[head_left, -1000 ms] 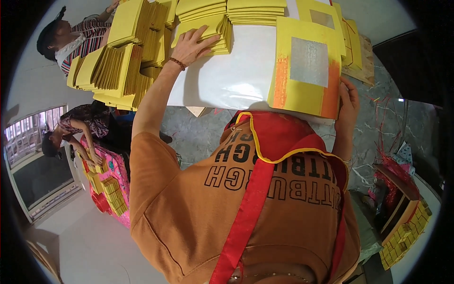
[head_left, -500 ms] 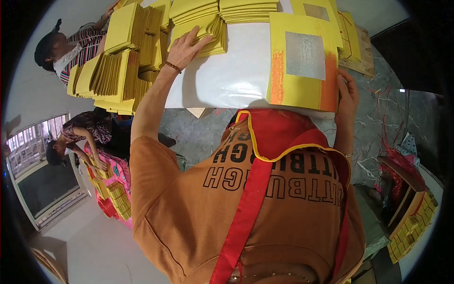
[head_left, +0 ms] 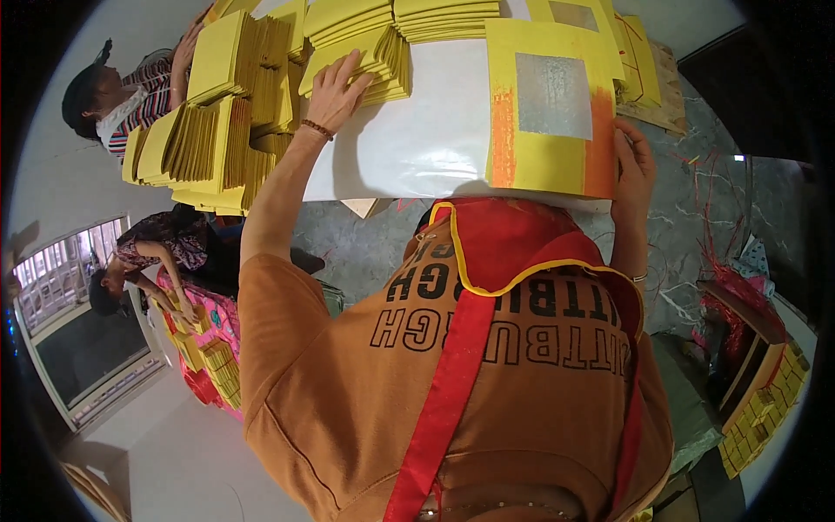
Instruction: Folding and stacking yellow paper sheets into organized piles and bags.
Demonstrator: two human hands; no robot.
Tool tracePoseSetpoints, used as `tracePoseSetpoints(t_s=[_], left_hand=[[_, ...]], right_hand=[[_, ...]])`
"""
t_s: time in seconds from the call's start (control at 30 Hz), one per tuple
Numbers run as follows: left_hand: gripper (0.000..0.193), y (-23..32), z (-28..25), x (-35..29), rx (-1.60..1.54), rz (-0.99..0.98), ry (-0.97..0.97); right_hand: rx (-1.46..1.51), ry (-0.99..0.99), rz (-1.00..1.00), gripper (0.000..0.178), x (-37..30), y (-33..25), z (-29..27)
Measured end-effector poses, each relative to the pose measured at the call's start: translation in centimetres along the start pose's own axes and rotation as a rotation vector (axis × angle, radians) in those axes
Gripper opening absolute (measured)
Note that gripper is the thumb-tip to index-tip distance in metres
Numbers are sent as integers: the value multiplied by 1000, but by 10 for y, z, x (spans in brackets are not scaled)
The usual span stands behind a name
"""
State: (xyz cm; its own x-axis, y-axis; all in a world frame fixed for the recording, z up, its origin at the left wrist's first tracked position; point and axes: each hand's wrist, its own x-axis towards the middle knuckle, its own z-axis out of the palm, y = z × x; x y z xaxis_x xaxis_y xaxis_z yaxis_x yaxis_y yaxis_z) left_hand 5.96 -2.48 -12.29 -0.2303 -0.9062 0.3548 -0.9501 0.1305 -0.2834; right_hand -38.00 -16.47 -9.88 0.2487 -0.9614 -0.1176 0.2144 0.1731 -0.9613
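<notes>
Left hand (head_left: 337, 97) lies on a folded yellow stack (head_left: 384, 65), fingers lightly spread and slightly bent over its top rather than closed round it. Right hand (head_left: 635, 161) is at the right edge of a yellow sheet (head_left: 544, 158), fingers curled; whether they pinch the edge or only touch it, I cannot tell.

The sheet lies flat and unfolded at the right of the white surface (head_left: 413, 135), near the person's red apron (head_left: 522, 244). It bears a silver patch (head_left: 554, 96) between two orange bands (head_left: 602, 143). Bare white separates it from the folded stack.

Little has changed over the last second. The left fingers have drawn a bit closer together, while the right hand has kept its place by the sheet. The whole view has slid slightly, which looks like head movement. The handling of the paper therefore seems to stand at the same point, the sheet still flat.

More folded stacks (head_left: 217, 56) crowd the left, where a co-worker in stripes (head_left: 143, 96) stands. Lower down, another co-worker (head_left: 165, 244) bends over pink cloth (head_left: 222, 317) with yellow bundles (head_left: 220, 367).
</notes>
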Motion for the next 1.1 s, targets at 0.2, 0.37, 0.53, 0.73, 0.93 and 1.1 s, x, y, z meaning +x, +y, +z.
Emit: tracePoseSetpoints(t_s=[0.2,0.37,0.53,0.73,0.93,1.1], left_hand=[[52,13,3,1,34,-61,27],[77,32,10,8,10,-201,-21],[75,25,14,8,136,-214,-80],[71,24,16,8,44,-194,-20],[64,35,3,20,-104,-235,17],[49,86,-57,68,-100,-183,73]], right_hand=[[23,-36,-3,20,1,-1,1],[13,-29,-9,19,3,1,0],[-12,-19,-8,19,0,-4,3],[-11,-27,-27,19,1,0,0],[-1,-44,-10,19,1,-8,-1],[-100,-115,-54,21,10,-9,-6]])
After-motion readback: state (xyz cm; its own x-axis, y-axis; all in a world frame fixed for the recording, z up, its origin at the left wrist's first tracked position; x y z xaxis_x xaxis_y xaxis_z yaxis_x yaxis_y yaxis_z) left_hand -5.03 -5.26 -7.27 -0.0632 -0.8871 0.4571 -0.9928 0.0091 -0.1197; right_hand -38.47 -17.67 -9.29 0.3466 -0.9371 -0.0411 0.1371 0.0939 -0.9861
